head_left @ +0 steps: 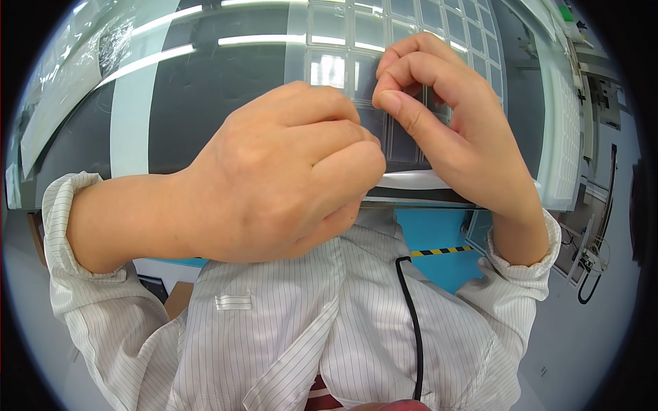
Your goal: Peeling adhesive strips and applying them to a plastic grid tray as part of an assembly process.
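Observation:
My left hand (288,171) is closed, back upward, its fingers curled under so that whatever they hold, if anything, is hidden. Just to the right, my right hand (456,120) has its thumb and forefinger pressed together in a pinch; anything between them is too small to name. The two hands are apart, raised over the front part of a clear plastic tray (370,29) with rows of rectangular compartments. Below the right hand, a glossy white strip (415,181) lies along the table's front edge.
The tray lies on a dark tabletop (205,103) with pale green strips (133,109) and bright light reflections. Crumpled clear plastic bags (116,41) lie at the far left. A black cable (411,322) hangs down my striped coat. Equipment (603,103) stands beyond the table's right side.

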`<state>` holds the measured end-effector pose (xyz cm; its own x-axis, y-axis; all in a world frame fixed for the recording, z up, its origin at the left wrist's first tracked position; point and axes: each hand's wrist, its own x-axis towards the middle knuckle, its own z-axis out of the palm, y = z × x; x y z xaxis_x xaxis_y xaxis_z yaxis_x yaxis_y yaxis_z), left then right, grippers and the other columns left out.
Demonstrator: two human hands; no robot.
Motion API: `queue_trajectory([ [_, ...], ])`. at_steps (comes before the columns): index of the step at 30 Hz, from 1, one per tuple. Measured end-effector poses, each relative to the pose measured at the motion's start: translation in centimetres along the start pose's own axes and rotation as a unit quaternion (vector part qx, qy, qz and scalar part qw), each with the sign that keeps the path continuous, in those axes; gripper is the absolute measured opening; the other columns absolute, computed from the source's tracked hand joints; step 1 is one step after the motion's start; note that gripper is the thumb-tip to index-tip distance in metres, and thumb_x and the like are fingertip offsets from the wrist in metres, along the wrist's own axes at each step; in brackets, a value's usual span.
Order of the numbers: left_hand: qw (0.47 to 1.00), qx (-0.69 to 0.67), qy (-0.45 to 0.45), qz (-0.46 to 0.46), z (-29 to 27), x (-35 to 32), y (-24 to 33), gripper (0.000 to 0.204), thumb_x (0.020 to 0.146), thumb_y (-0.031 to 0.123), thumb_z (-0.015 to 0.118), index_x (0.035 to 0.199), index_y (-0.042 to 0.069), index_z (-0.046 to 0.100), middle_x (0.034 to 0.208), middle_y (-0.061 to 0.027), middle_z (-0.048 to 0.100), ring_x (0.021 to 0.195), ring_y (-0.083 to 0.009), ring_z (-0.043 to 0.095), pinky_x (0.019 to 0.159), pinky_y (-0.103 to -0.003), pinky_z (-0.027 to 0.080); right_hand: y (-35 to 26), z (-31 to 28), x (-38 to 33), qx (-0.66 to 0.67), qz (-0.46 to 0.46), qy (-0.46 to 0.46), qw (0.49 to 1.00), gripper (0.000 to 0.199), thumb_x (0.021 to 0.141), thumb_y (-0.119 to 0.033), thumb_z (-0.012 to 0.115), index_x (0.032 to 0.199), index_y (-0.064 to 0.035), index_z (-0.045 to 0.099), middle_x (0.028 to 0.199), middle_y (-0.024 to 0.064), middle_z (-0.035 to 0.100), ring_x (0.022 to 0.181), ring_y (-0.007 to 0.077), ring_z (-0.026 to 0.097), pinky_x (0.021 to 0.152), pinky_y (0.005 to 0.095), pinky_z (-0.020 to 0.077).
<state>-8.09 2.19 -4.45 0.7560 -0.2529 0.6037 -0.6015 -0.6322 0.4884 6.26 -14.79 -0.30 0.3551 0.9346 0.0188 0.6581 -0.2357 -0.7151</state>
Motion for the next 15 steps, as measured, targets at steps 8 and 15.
queue_trajectory([
  [8,1.0,0.019,0.007,0.019,0.33,-0.29,-0.16,0.02,0.065,-0.007,0.068,0.083,-0.002,0.063,0.093,-0.0142,0.071,0.083,-0.0304,0.067,0.068,-0.036,0.054,-0.35,-0.13,-0.04,-0.018,0.01,0.0,1.0,0.006,0.091,-0.006,0.068,0.094,-0.0016,0.064,0.106,0.0037,0.061,0.085,0.0109,0.05,0.071,0.0246,0.0371],
  [15,0.992,0.12,-0.01,0.048,0.56,-0.32,-0.68,0.02,0.063,-0.001,0.067,0.079,-0.003,0.057,0.108,-0.0203,0.07,0.092,-0.0326,0.066,0.071,-0.039,0.055,0.29,-0.16,0.2,-0.002,0.006,-0.001,1.0,0.006,0.095,-0.006,0.064,0.094,-0.0002,0.067,0.105,0.0053,0.061,0.086,0.0112,0.052,0.072,0.0241,0.0392],
])
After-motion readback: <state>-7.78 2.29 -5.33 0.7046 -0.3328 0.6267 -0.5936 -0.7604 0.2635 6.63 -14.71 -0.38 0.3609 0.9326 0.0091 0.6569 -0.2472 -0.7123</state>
